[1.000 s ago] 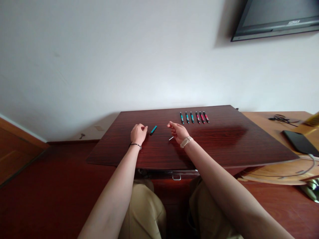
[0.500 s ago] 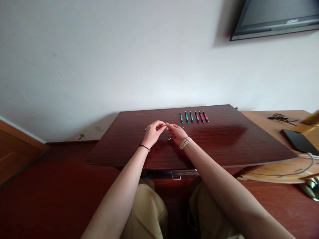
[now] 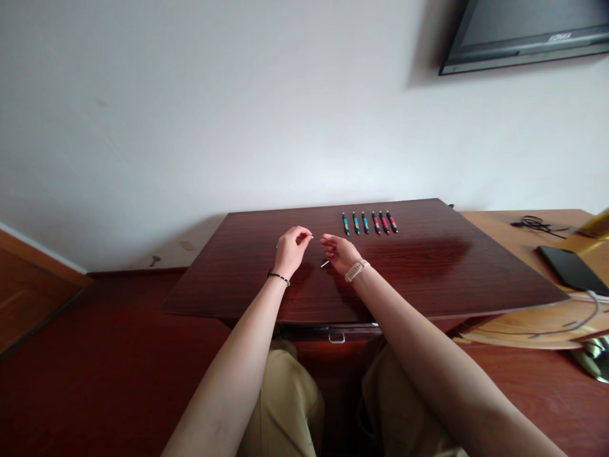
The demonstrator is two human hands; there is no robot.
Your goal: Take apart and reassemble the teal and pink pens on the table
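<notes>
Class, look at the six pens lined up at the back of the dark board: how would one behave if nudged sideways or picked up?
The pens look slim and round, so one would probably roll sideways. Being small, it seems light and stiff.

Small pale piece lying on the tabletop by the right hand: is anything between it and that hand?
Nothing visible does. The small pale piece lies on bare dark tabletop just left of the right hand, with open surface between them. The left hand is raised further left, pinching something tiny; the row of pens sits behind.
</notes>
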